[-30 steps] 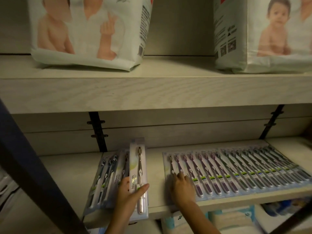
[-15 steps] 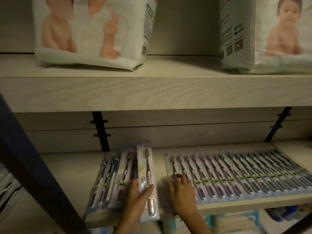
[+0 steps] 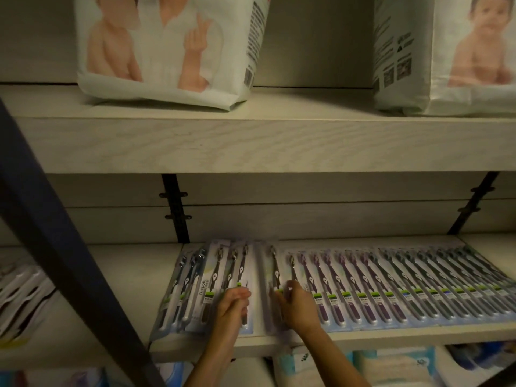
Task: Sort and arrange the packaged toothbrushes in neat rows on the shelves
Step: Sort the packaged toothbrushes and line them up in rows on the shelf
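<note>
Change: single pack (image 3: 268, 269), gripped by the left hand (image 3: 233, 307) apart from the row half a second ago, now lies flat against the long row's (image 3: 391, 289) left end. Right hand (image 3: 297, 308): fingers straight, pressing that pack's lower half, clasping nothing. Left hand: resting on the left cluster (image 3: 201, 283) of packs, fingers bent; hold cannot be told. All on lower shelf (image 3: 391, 337). Above: diaper bags (image 3: 173, 51).

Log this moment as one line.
left hand: on loose packs, grip unclear | right hand: touching left end of toothbrush row
</note>
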### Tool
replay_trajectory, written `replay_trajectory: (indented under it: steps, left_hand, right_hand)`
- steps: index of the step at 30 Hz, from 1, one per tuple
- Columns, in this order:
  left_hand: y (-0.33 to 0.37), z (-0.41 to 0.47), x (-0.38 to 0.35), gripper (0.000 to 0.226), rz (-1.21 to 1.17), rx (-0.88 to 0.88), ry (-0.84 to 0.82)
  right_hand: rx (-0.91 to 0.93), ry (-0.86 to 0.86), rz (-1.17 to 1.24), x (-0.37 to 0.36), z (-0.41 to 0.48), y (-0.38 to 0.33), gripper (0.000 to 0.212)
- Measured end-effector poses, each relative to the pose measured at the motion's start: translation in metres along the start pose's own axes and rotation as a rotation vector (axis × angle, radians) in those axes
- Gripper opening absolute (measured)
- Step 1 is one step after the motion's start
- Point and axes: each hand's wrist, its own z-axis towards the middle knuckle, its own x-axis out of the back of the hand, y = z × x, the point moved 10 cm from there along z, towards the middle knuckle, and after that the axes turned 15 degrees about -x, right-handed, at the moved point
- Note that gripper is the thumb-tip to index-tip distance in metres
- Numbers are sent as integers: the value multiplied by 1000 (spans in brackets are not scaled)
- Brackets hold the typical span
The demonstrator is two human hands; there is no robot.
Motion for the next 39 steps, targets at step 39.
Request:
replay_trajectory:
  steps: [39]
  left_hand:
    - [-17, 20, -25, 63, 1657, -262, -293]
  right_hand:
    - [396, 173, -273, 7, -45, -23, 30]
